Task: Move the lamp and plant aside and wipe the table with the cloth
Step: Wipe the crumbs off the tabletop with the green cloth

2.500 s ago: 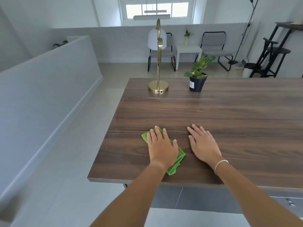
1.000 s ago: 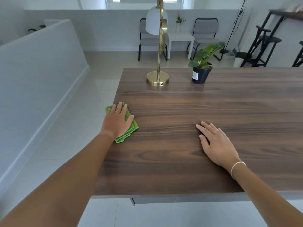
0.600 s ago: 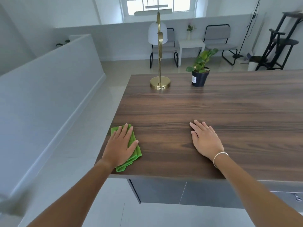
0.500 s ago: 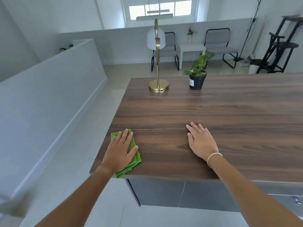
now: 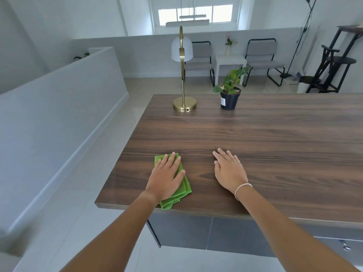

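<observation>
pressing hand: the left hand point(image 5: 166, 178) lay palm-down and flat on the green cloth point(image 5: 183, 190), fingers spread and straight, not curled around the fabric.
cloth: folded, it sat on the table point(image 5: 275, 146) near the front left corner, its near end just at the front edge; part of it showed past the fingertips and along the thumb side.
other hand: the right hand point(image 5: 228, 170) rested flat on the bare wood, fingers extended and slightly apart, gripping nothing; it was to the right of the cloth and apart from it.
wrist: a thin white bracelet point(image 5: 242, 188) circled the right wrist.
lamp: the brass lamp point(image 5: 183, 83) stood upright at the far left part of the table, round base on the wood, white shade hanging near the top of its stem.
plant: the plant point(image 5: 229, 91) in a dark pot stood just right of the lamp base, near it but not touching, close to the far edge.
tabletop: dark wood grain ran left to right; the stretch between the hands and the two objects was bare.
beyond: two chairs point(image 5: 263, 59) and a small white side table point(image 5: 229, 64) stood against the low wall.
</observation>
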